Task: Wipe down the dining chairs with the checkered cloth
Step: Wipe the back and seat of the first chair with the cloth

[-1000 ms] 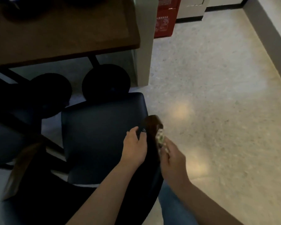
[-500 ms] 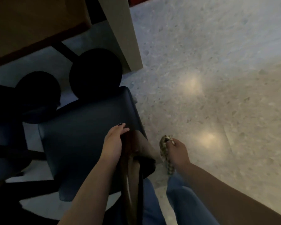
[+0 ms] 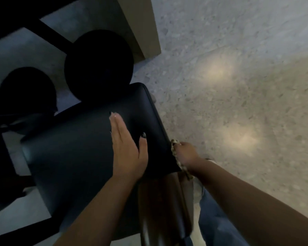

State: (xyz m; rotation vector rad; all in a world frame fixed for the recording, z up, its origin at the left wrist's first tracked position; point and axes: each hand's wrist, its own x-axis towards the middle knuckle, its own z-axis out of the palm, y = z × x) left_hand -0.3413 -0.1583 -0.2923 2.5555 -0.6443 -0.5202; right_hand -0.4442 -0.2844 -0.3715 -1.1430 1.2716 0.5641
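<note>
A dark padded dining chair seat (image 3: 78,157) fills the lower left of the head view, with its brown wooden back (image 3: 160,201) just below. My left hand (image 3: 126,148) lies flat on the seat, fingers straight. At the seat's right edge my right hand (image 3: 185,155) grips the bunched checkered cloth (image 3: 176,157) against the side of the chair. Most of the cloth is hidden under that hand.
Two round black bases (image 3: 98,64) stand on the floor beyond the seat, under dark table struts (image 3: 48,32). A pale pillar (image 3: 140,29) rises at the top centre. Another dark chair (image 3: 0,157) sits at the left. Speckled floor (image 3: 238,86) spreads to the right.
The view tilted down and closer to the chair. My left hand moved from the chair's back onto the seat and flattened. My right hand brought the cloth in against the seat's right edge.
</note>
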